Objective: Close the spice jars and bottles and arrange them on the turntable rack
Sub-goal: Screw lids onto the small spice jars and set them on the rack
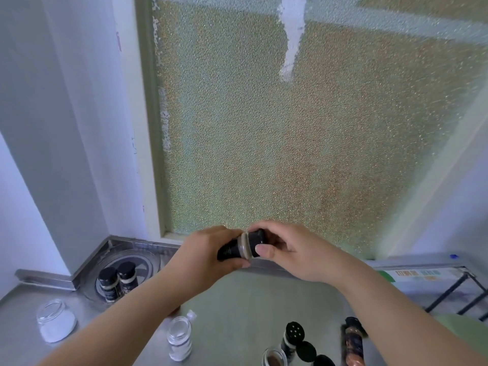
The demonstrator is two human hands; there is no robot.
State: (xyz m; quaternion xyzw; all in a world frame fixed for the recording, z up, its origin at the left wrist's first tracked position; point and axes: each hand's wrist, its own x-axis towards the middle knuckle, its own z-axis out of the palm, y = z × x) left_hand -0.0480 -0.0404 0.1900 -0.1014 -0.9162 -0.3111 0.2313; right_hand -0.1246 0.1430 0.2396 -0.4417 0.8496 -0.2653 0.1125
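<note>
I hold a dark spice jar [232, 250] sideways in front of the window. My left hand [208, 257] grips its body. My right hand [287, 250] grips its black cap [255, 240] at the jar's mouth. Two capped black-lidded jars [116, 282] stand on the round metal turntable rack [148, 260] in the left corner. On the counter near me stand an open glass jar of white powder [55, 322], a small clear jar [180, 336], an open jar of brown spice [274, 358], a jar with a flipped-up shaker lid [291, 338] and a tall bottle of brown spice [352, 339].
Loose black lids [306, 351] lie beside the shaker jar. A black wire rack [459, 291] stands at the right on the steel counter [237, 299]. A frosted window [290, 128] rises behind, with white walls on both sides.
</note>
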